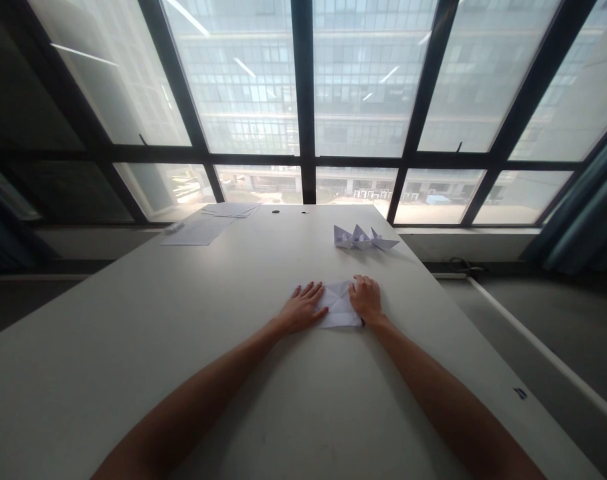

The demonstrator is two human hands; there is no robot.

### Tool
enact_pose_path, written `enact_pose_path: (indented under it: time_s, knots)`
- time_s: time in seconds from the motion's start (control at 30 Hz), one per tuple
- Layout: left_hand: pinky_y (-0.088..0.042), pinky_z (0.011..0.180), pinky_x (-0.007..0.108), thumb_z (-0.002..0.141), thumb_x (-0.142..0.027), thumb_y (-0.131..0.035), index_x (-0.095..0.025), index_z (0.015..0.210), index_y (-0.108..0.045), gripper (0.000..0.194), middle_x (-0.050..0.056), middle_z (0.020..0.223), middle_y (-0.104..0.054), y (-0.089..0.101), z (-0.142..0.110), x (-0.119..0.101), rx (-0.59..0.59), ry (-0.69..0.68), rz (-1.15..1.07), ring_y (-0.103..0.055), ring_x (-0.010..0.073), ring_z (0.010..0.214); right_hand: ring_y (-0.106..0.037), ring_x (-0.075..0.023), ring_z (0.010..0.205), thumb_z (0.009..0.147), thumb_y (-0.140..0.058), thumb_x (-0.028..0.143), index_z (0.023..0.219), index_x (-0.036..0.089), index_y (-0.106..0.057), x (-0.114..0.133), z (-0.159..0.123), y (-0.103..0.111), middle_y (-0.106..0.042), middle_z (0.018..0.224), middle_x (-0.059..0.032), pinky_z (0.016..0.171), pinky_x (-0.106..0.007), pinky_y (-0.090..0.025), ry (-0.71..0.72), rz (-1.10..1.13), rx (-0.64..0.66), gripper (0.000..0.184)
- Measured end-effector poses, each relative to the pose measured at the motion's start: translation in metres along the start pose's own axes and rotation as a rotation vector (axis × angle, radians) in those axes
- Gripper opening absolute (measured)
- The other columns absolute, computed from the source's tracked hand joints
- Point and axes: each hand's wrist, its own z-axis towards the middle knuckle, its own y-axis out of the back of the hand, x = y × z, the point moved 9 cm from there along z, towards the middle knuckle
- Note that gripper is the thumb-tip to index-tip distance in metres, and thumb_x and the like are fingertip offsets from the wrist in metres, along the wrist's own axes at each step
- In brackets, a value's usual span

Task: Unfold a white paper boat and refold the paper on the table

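A creased, partly folded sheet of white paper [339,308] lies flat on the white table between my hands. My left hand [304,308] rests palm down on its left side, fingers stretched out and apart. At the right edge, my right hand [366,298] has its fingers curled over the paper, gripping that side; the thumb is mostly hidden. Beyond my right hand stand several folded paper boats [361,238] in a row.
Flat white sheets [196,230] lie at the far left of the table [183,347], with a small pale object [174,228] beside them. Two round dark spots mark the far end. Windows rise behind; a white pipe [538,347] runs along the floor at right.
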Motion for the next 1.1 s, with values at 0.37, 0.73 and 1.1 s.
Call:
enact_pose_path:
  time_s: [0.37, 0.73, 1.1]
  knots:
    - [-0.012, 0.120, 0.050, 0.099, -0.063, -0.020, -0.018, 0.157, -0.020, 0.074, 0.010, 0.163, -0.017, 0.000, 0.001, -0.001, -0.005, -0.001, -0.008, -0.012, 0.0275, 0.151, -0.062, -0.0212, 0.097, 0.091, -0.039, 0.022, 0.127, 0.011, -0.057, 0.012, 0.001, 0.020, -0.069, 0.105, -0.0112, 0.096, -0.033, -0.046, 0.135, 0.440, -0.157, 0.042]
    - [-0.014, 0.121, 0.049, 0.103, -0.053, -0.010, -0.016, 0.158, -0.016, 0.067, 0.009, 0.162, -0.021, -0.004, 0.004, 0.005, -0.030, 0.022, -0.064, -0.015, 0.0235, 0.151, -0.070, -0.0204, 0.079, 0.096, -0.039, 0.047, 0.102, 0.016, -0.070, 0.024, -0.006, 0.013, -0.075, 0.079, -0.0063, 0.084, -0.033, -0.053, 0.223, 0.914, -0.011, 0.044]
    - [-0.015, 0.121, 0.047, 0.104, -0.048, -0.005, -0.022, 0.157, -0.020, 0.061, 0.004, 0.162, -0.024, -0.003, 0.004, 0.005, -0.017, 0.025, -0.099, -0.017, 0.0202, 0.151, -0.072, -0.0194, 0.065, 0.094, -0.049, 0.041, 0.098, 0.017, -0.074, 0.034, -0.010, -0.003, -0.075, 0.071, -0.0045, 0.069, -0.030, -0.055, 0.298, 0.807, 0.145, 0.035]
